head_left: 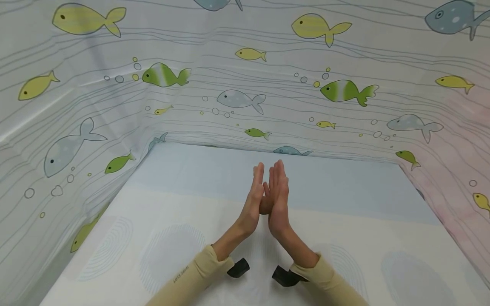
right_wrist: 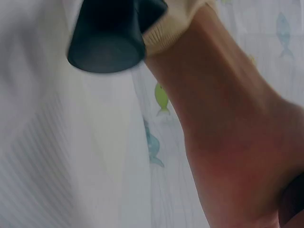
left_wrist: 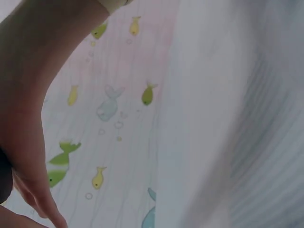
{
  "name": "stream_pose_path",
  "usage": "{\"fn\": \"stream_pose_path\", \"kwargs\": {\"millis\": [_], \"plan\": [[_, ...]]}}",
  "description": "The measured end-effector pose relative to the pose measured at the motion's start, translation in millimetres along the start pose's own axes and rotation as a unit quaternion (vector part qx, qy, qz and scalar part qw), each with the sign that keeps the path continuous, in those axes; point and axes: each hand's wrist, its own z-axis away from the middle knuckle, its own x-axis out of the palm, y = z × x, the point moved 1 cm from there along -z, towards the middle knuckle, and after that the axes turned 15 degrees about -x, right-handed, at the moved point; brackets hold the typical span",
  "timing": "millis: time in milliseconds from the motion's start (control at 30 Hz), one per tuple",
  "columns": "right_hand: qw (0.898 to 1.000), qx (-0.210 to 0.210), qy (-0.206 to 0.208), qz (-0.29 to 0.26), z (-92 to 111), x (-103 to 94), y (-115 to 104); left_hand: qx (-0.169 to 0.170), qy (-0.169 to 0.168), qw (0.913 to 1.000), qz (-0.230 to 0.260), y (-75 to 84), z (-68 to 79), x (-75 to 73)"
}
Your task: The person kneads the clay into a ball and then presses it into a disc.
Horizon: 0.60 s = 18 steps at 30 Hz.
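My left hand and right hand are raised palm to palm, fingers straight and pointing away from me. Between the palms sits a small brown roundish thing, mostly covered by the hands; its kind cannot be told. Both hands press on it from the sides. A dark rounded edge shows beside a palm in the left wrist view. A similar dark edge appears at the right of the right wrist view, beside a wrist and the heel of a hand.
Below the hands lies a white and pale blue table cover with pale round patterns. Fish-printed sheeting surrounds it at the back and sides. Black wrist devices sit at the beige sleeves.
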Motion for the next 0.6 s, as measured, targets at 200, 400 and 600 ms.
{"fn": "stream_pose_path", "kwargs": {"millis": [200, 400, 600], "plan": [[0.999, -0.018, 0.016, 0.02, -14, -11.5, 5, 0.004, -0.008, 0.9999, -0.011, -1.0, 3.2, 7.1], [0.999, -0.016, -0.001, 0.033, -15, -13.7, 8, 0.005, 0.0, 0.9999, -0.011, 3.5, 3.8, 7.0], [1.0, -0.002, -0.001, 0.029, -8, -11.8, 9, 0.019, 0.009, 0.9995, -0.022, 8.9, 0.8, 4.6]]}}
